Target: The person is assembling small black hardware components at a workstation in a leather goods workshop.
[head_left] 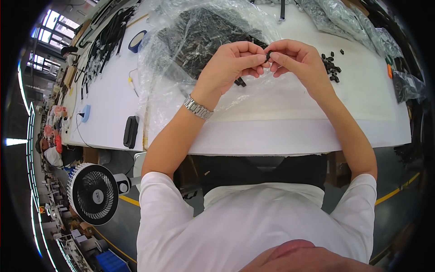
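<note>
Both hands meet over the white table [290, 133], fingertips almost touching. A small black piece [268, 56] is pinched between them; its exact kind is too small to make out. My left hand [238, 61], with a metal-band watch on its wrist, has thumb and fingers closed on one side of it. From the other side my right hand [292, 59] grips it with thumb and index finger. Behind the hands lies a clear plastic bag [156, 56] full of small dark parts [199, 36]. Several loose black pieces [333, 68] are scattered right of my right hand.
At the left are a tape roll [137, 41], a black case [131, 132], a blue object with a cord [85, 113] and black straps [106, 43]. More plastic bags [335, 20] stand at the back right. A fan [94, 194] is left below the table edge.
</note>
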Tool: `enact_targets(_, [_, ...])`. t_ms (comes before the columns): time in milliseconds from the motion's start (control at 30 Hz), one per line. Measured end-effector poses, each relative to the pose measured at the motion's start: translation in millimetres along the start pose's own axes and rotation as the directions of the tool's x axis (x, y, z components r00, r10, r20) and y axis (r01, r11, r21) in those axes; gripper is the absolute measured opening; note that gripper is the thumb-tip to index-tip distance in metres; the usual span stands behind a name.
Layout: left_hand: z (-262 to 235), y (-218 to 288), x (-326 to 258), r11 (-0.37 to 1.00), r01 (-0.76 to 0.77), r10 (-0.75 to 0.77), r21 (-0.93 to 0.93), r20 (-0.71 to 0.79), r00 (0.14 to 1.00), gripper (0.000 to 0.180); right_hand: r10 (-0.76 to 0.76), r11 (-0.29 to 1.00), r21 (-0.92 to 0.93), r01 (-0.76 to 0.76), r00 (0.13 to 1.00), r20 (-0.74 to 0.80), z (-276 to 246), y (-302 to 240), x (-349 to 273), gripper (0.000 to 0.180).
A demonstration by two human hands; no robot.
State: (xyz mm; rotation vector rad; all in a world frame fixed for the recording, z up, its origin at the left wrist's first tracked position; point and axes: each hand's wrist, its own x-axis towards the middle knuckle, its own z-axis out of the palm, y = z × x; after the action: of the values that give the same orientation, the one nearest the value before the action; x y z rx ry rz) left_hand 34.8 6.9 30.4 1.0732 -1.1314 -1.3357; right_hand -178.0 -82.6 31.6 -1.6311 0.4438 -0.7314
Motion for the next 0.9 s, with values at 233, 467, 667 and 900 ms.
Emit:
enact_targets(233, [14, 9, -6, 0.937, -0.167, 0.193, 0.307, -0.057, 0.98, 0.021, 0.06, 0.996, 0.069, -0.055, 0.995, -0.079, -1, 0, 0, 0.022])
enact_targets(467, [10, 7, -4, 0.904, -0.267, 0.323, 0.334, -0.121, 0.939, 0.018, 0.186, 0.972, 0.125, -0.201, 0.975, 0.12, -6, -1, 1, 0.025])
enact_targets(667, [4, 10, -3, 0.93, -0.273, 0.294, 0.246, -0.052, 0.954, 0.016, 0.275, 0.724, 0.506, -0.469, 0.868, 0.413, -17, 14, 7, 0.027])
enact_targets(900, [7, 10, -4, 0.959, -0.239, 0.24, 0.155, 0.014, 0.971, 0.02, 0.255, 0.688, 0.527, -0.5, 0.845, 0.47, -20, 21, 6, 0.023])
